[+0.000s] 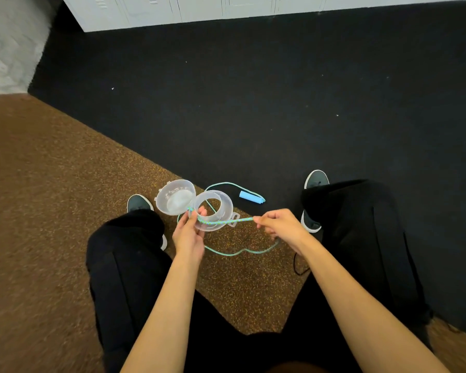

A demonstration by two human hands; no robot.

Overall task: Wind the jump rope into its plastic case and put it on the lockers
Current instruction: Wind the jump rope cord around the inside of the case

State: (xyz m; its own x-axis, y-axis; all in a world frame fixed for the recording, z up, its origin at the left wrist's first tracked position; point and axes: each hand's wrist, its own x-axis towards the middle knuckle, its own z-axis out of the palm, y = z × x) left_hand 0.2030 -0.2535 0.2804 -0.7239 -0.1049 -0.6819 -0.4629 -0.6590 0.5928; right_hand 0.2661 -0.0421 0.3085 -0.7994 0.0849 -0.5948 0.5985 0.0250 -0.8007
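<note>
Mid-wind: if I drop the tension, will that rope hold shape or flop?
Probably floppy: the jump rope runs straight only between the plastic case in the left hand and the right hand; the slack on the floor lies in loose curves. The blue handle at its end looks light and would likely drag along when pulled.

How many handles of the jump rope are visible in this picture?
1. The handle lies on the black floor, just beyond the open case. A second handle may be hidden; none shows.
</note>
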